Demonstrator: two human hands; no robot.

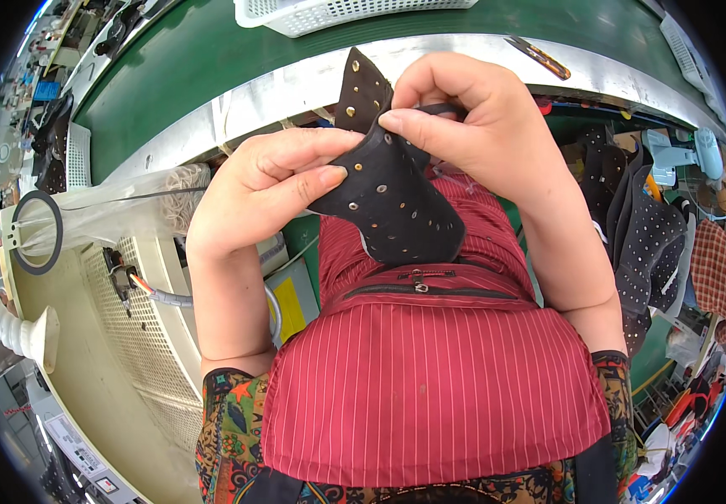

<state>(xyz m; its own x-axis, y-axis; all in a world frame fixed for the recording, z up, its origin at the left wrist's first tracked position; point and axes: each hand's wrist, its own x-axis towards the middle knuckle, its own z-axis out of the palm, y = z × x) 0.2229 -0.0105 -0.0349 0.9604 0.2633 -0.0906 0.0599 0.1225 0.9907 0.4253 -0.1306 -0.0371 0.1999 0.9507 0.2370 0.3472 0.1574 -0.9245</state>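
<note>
Above my lap I hold a black studded piece of shoe upper material point(401, 202), dotted with small metal studs or eyelets. Its upper flap point(361, 88) stands up between my hands, and the lower part hangs down over the red striped apron point(430, 370). My left hand point(275, 181) pinches the piece's left edge between thumb and fingers. At the top right edge my right hand point(464, 105) pinches the material, thumb against the fingers. A narrow dark strip shows beneath the right fingers; where it leads is hidden.
Ahead runs a green conveyor belt point(186, 92) with a metal edge; a white basket point(338, 17) sits on it. Orange-handled snips point(539, 57) lie on the edge. At left stands a beige machine point(94, 336). More studded black pieces point(649, 235) hang at right, near a light-blue fan point(703, 151).
</note>
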